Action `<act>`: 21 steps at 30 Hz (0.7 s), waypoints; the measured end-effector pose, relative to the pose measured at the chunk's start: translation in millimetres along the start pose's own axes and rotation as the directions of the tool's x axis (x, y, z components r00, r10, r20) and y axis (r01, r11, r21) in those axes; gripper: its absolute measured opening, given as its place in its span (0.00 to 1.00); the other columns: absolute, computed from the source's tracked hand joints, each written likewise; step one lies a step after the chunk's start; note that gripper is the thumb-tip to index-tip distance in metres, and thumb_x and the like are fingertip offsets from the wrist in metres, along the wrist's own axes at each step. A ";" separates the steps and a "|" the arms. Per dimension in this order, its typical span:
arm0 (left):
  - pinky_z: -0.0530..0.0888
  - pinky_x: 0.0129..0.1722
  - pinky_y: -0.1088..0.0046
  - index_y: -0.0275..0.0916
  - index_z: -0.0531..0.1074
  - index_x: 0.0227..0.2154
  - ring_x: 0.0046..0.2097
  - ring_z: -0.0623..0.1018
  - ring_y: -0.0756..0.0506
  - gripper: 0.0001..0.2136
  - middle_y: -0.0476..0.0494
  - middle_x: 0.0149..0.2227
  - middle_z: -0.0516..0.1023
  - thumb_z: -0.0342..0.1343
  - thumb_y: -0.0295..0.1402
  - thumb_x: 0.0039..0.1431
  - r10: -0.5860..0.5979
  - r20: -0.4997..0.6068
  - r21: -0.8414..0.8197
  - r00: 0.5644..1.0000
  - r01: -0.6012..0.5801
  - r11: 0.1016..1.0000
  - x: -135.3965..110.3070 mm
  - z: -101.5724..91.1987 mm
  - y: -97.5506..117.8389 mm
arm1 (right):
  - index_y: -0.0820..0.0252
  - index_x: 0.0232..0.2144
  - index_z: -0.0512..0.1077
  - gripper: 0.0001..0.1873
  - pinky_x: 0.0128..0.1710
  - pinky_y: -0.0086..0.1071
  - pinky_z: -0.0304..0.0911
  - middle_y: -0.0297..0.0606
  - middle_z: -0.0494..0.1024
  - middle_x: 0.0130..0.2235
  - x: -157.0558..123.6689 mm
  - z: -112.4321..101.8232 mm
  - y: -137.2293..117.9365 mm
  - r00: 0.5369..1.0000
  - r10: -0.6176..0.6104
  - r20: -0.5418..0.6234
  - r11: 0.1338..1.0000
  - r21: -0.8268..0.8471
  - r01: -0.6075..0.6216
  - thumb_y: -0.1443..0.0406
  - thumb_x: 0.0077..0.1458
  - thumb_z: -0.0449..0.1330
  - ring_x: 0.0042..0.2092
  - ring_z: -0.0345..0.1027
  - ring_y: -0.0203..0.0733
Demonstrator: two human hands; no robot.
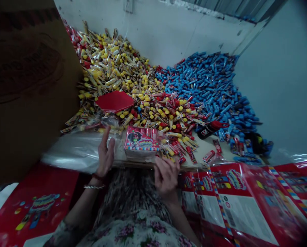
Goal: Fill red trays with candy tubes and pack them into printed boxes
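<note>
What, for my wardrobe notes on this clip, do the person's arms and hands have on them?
The left hand and right hand are bare, with no gloves. The left wrist wears a dark red band and a pale braided bracelet; the right wrist wears nothing. A pale sleeve with purple flowers shows near the left elbow.

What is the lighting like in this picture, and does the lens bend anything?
In the head view, the light is dim and soft, with pale glare on the plastic sheet; the cardboard box sits in deep shadow; the corners fade dark, and the wide lens seems to bend the wall.
</note>
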State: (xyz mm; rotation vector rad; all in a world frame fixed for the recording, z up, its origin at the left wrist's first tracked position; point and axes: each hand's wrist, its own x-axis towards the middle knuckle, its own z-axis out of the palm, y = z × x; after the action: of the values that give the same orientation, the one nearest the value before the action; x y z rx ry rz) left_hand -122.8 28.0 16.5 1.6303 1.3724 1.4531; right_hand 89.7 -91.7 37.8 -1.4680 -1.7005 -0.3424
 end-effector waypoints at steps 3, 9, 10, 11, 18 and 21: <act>0.54 0.65 0.61 0.43 0.59 0.61 0.66 0.58 0.43 0.25 0.43 0.64 0.59 0.44 0.45 0.65 0.036 0.206 0.034 0.978 -0.044 0.998 24.0 12.7 30.4 | 0.59 0.47 0.67 0.14 0.44 0.41 0.65 0.40 0.76 0.35 18.1 -6.2 9.8 0.935 0.294 -0.197 0.953 0.137 -0.271 0.64 0.58 0.56 0.37 0.70 0.43; 0.54 0.64 0.51 0.43 0.56 0.63 0.67 0.53 0.37 0.31 0.37 0.68 0.48 0.49 0.49 0.61 0.002 0.365 0.310 0.931 -0.124 0.943 21.9 48.0 22.7 | 0.60 0.46 0.58 0.20 0.26 0.27 0.58 0.22 0.64 0.20 64.8 9.6 30.6 0.779 0.609 0.150 0.678 0.411 -0.609 0.58 0.55 0.57 0.23 0.61 0.33; 0.55 0.63 0.52 0.42 0.55 0.63 0.67 0.53 0.37 0.31 0.37 0.68 0.45 0.49 0.50 0.60 0.002 0.366 0.326 0.931 -0.130 0.936 18.9 50.4 19.4 | 0.59 0.44 0.58 0.17 0.27 0.26 0.58 0.22 0.64 0.21 61.2 14.5 33.5 0.764 0.627 0.153 0.639 0.459 -0.617 0.59 0.55 0.57 0.23 0.61 0.33; 0.56 0.64 0.54 0.41 0.54 0.64 0.67 0.52 0.37 0.32 0.37 0.69 0.43 0.49 0.49 0.60 0.006 0.367 0.330 0.930 -0.137 0.934 16.3 51.6 16.8 | 0.58 0.42 0.57 0.16 0.27 0.26 0.58 0.22 0.64 0.21 53.8 19.9 36.1 0.750 0.643 0.153 0.603 0.503 -0.619 0.60 0.55 0.57 0.24 0.61 0.33; 0.54 0.64 0.57 0.39 0.44 0.66 0.67 0.52 0.39 0.38 0.35 0.68 0.47 0.51 0.50 0.59 -0.012 0.345 0.150 0.938 -0.042 0.988 12.4 48.0 12.7 | 0.54 0.35 0.54 0.18 0.25 0.26 0.56 0.25 0.64 0.24 -7.0 72.2 42.5 0.570 0.776 0.271 0.245 0.703 -0.668 0.53 0.52 0.58 0.24 0.59 0.32; 0.56 0.63 0.56 0.40 0.37 0.67 0.66 0.55 0.38 0.43 0.36 0.67 0.50 0.54 0.50 0.57 -0.130 0.356 0.065 0.925 0.114 0.991 11.5 46.5 16.0 | 0.54 0.34 0.56 0.18 0.23 0.25 0.55 0.27 0.64 0.26 -5.4 85.1 41.1 0.553 0.771 0.316 0.210 0.693 -0.690 0.50 0.52 0.56 0.24 0.58 0.33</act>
State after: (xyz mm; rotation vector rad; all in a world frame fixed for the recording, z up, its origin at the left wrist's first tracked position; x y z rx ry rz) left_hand -75.3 43.5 22.9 1.7031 1.2731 0.9971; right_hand 91.8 -26.2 -30.6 -1.3352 -0.6488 0.7802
